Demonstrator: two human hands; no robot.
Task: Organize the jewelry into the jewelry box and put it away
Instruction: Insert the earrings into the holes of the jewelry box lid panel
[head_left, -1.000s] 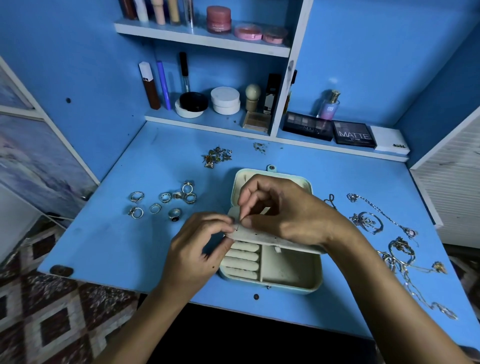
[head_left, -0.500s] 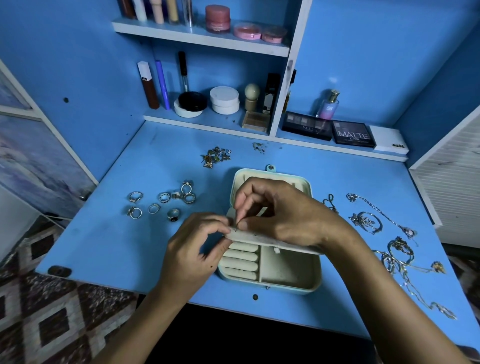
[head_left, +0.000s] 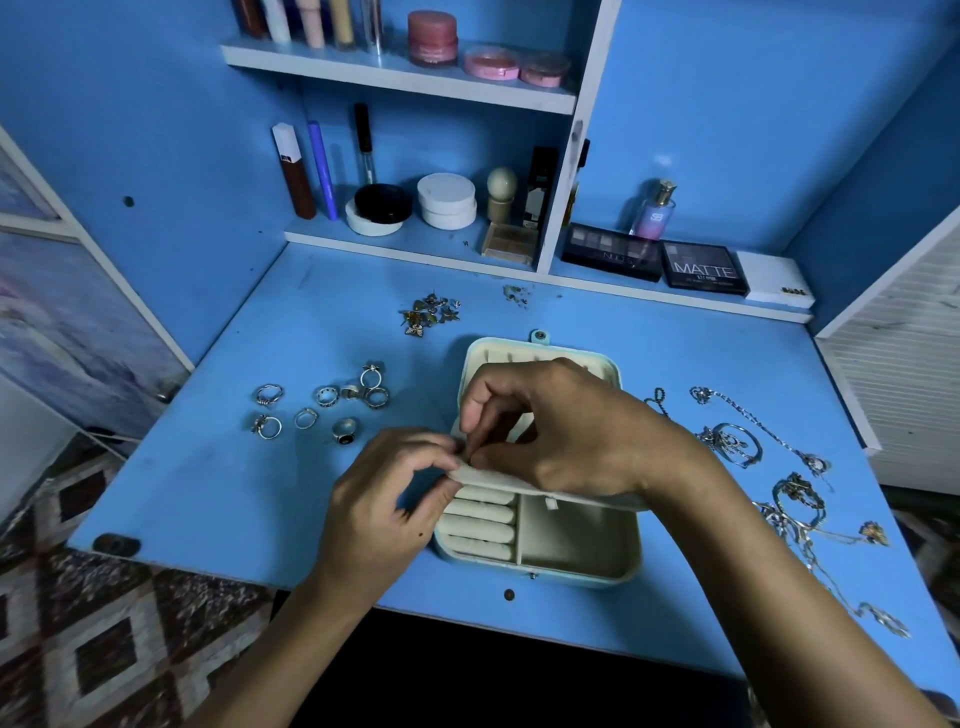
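Observation:
A pale green jewelry box (head_left: 576, 561) lies open in the middle of the blue desk (head_left: 208, 483), with ring rolls on its left side and a bare compartment on its right. A cream earring panel (head_left: 519, 486) is held flat above the box. My left hand (head_left: 384, 499) pinches the panel's left end. My right hand (head_left: 561, 431) rests over the panel and pinches something tiny at its left edge; what it is I cannot make out. Several rings (head_left: 332, 402) lie to the left, small earrings (head_left: 428, 314) behind, and chains and bracelets (head_left: 779, 467) to the right.
Shelves at the back hold cosmetics: jars (head_left: 447, 200), tubes, a perfume bottle (head_left: 653, 210) and eyeshadow palettes (head_left: 704, 267). A white slatted panel (head_left: 904, 374) stands at the right. The desk's front edge is close to my arms, with patterned floor below on the left.
Both hands stay at the panel's left end with only slight finger movement; the panel and box have not shifted.

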